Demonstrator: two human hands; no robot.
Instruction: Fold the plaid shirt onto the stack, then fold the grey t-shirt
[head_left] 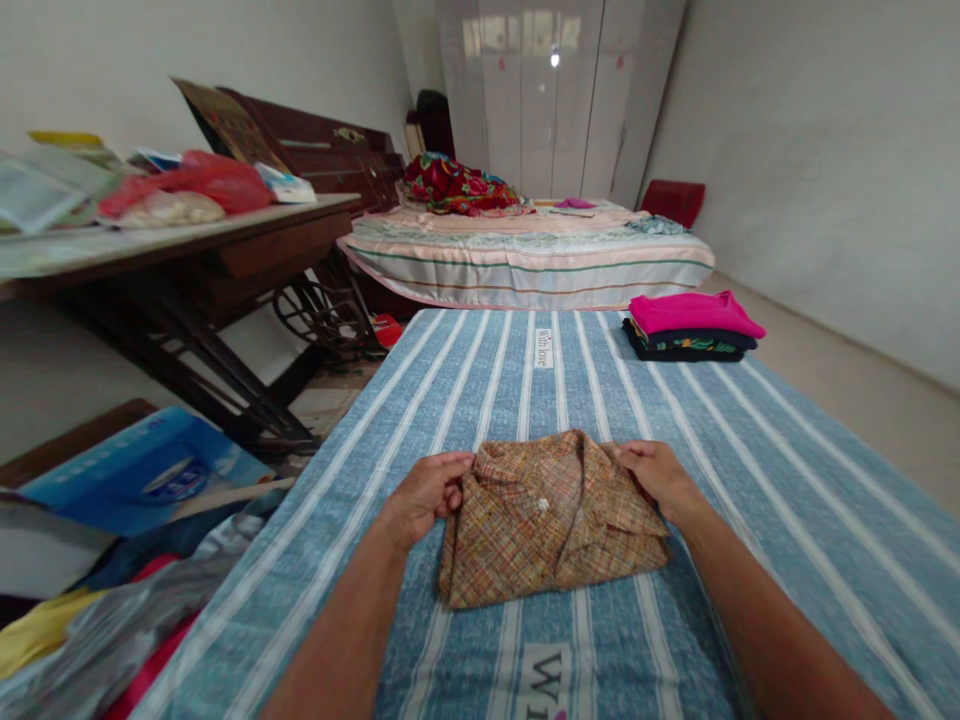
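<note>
A brown plaid shirt (517, 535), folded into a compact bundle with its collar at the far side and a pale button showing, lies on the blue striped cloth (465, 400) in front of me. My left hand (427, 495) pinches the shirt's far left corner between thumb and fingers. At the opposite corner, my right hand (660, 475) has its fingers closed on the shirt's far right edge. Both forearms reach in from the bottom of the view.
A stack of folded clothes (694, 325), pink on top of dark ones, sits at the cloth's far right. Beyond is a bed (525, 265) with a red floral blanket (465, 185). Left stand a sewing-machine table (300, 215), a blue box (157, 470) and loose clothes (135, 620).
</note>
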